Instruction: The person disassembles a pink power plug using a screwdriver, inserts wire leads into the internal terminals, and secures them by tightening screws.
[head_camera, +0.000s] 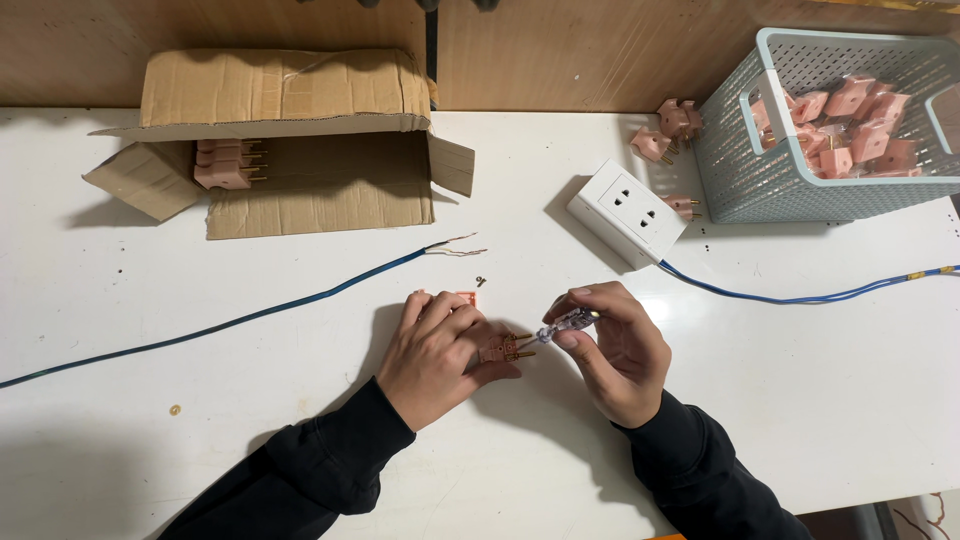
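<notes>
Your left hand (437, 352) pinched the pink plug (503, 349) while your right hand (617, 347) gripped the screwdriver (564, 325); loosening its screw seemed underway, needing steady alignment.

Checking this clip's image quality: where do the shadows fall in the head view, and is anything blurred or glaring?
Head view: soft dark shadows pool beside the left hand and below the right hand; the open brown cardboard box shades the white table to its left; the small clear-handled screwdriver looks slightly soft; no harsh glare.
</notes>
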